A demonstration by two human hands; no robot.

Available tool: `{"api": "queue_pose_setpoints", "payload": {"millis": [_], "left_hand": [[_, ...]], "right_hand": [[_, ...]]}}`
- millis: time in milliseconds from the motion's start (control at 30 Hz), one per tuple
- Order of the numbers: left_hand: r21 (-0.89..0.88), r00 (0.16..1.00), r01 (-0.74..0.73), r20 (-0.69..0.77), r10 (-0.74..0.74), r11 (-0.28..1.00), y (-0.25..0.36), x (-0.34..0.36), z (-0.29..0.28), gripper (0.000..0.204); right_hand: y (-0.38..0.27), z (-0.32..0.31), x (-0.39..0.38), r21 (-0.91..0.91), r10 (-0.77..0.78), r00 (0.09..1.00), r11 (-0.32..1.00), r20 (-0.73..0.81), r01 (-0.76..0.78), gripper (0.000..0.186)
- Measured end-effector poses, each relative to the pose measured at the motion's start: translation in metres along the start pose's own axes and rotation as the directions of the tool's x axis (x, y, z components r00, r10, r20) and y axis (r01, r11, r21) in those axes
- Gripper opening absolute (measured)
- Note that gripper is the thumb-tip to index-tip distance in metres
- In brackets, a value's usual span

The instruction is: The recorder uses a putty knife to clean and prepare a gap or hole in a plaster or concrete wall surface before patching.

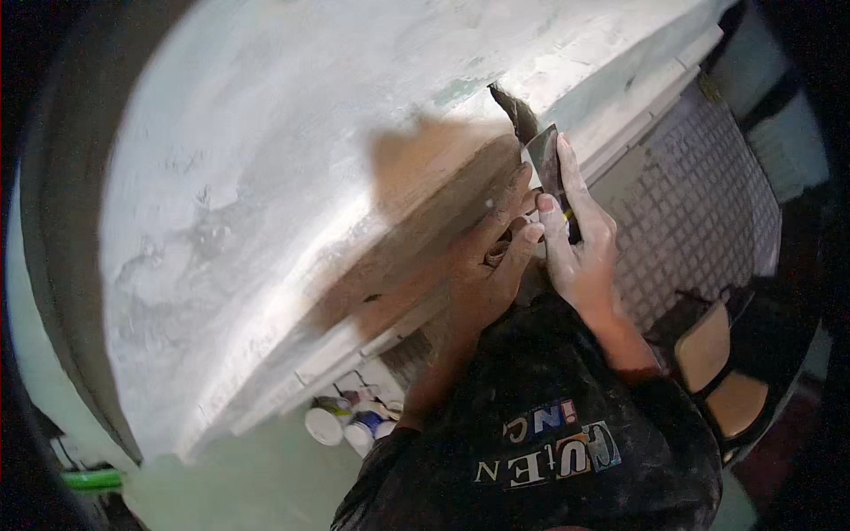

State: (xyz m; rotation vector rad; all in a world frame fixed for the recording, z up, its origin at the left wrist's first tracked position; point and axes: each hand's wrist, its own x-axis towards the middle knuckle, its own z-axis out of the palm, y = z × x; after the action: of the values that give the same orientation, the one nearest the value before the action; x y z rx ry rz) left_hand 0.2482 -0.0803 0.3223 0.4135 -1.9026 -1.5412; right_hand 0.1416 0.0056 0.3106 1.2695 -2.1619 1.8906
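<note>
In front of me is a pale plastered surface (266, 133) with a dark, jagged gap (515, 111) near its edge. My right hand (584, 243), dusted with white, is closed around a putty knife (547, 155). Its index finger lies along the dark blade, whose tip is near the lower end of the gap. Close beside it, my left hand (491, 274) has its fingers bent and its thumb toward the tool. A small pale piece shows by its fingertips, too little to name. A brown shadowed patch (416, 168) spreads over the plaster left of the hands.
White tubs (326, 427) stand low at the lower left of my arm. Tan and black chairs (722, 372) are at the right, below a lattice-patterned surface (682, 203). A bright green object (91, 480) lies at the far lower left.
</note>
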Motion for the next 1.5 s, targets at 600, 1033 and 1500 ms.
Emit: {"api": "queue_pose_setpoints", "payload": {"millis": [600, 1033, 1500], "left_hand": [[0.013, 0.935, 0.181, 0.309, -0.176, 0.983, -0.006, 0.002, -0.02, 0.089], [-0.003, 0.962, -0.119, 0.245, 0.116, 0.993, -0.026, 0.009, -0.004, 0.079], [-0.006, 0.903, 0.117, 0.418, -0.103, 0.993, -0.018, 0.013, -0.013, 0.097]], "right_hand": [[-0.012, 0.018, -0.006, 0.018, 0.124, 0.992, 0.992, -0.039, -0.123, 0.063], [-0.002, 0.004, 0.002, -0.132, 0.112, 0.993, 0.986, 0.045, -0.105, 0.056], [-0.005, 0.002, 0.007, -0.139, 0.084, 0.996, 0.987, -0.001, -0.083, 0.071]]}}
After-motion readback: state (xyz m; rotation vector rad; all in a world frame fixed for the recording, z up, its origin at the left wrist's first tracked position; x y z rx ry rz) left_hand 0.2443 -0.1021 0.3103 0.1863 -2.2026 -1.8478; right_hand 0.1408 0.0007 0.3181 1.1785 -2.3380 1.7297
